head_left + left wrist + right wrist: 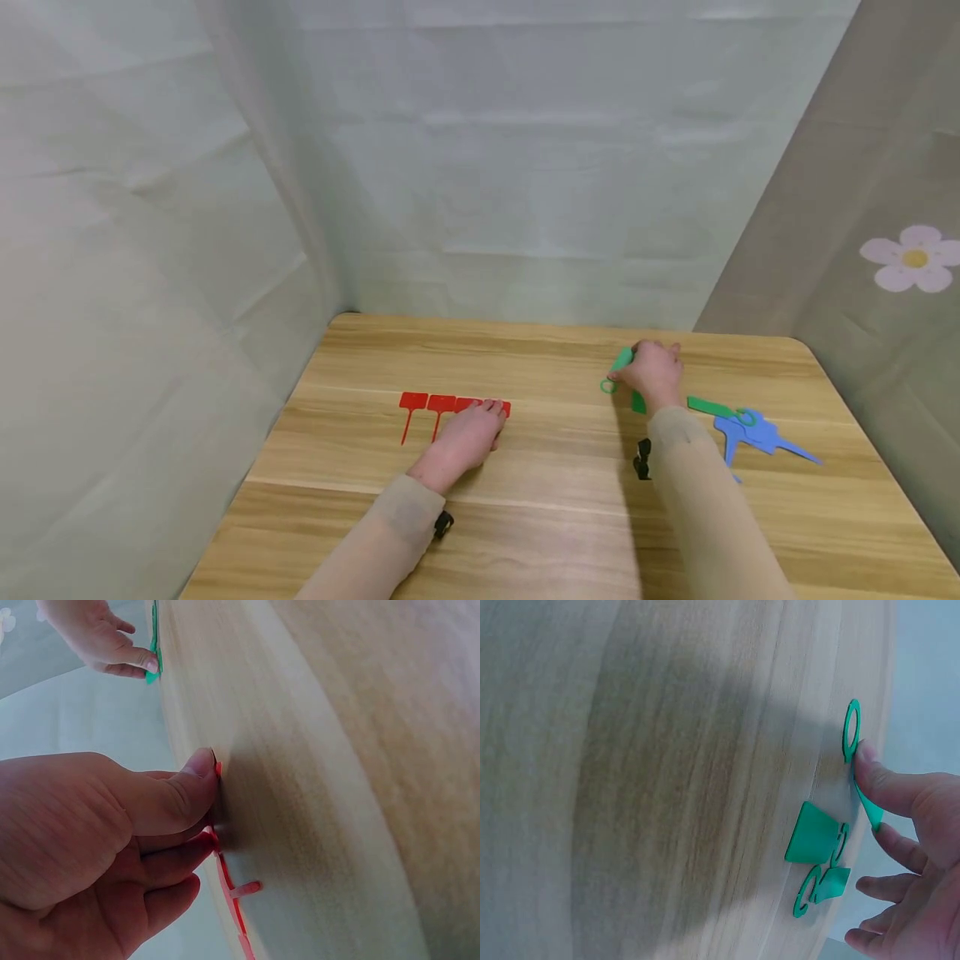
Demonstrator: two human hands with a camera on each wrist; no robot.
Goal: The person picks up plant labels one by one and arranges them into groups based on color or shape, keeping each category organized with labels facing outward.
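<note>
So the green tags (815, 836) are where the action is: flat plastic label ties with a loop at one end, lying on the far right part of the wooden table (555, 517). The right hand (656, 372) sits right on top of them. In the right wrist view its index fingertip (866, 761) presses down on the strip of one looped green tag (851, 729), the other fingers loosely spread and not wrapped round anything. Looks like pinning it flat so it can be slid, not a real grab.

Just right of that hand there's another green tag (711, 407), and touching it a little heap of blue tags (757, 433), overlapping every which way.

Over on the left, a neat row of red tags (427, 404) lies side by side, tails pointing toward the person. The left hand (467, 435) rests flat on the right end of that row, fingers pretty much straight, thumb (196, 776) pushing against a red tag edge. Holding the row in line, I'd guess, nothing gripped.

Pale cloth backdrop (525, 167) behind everything.
</note>
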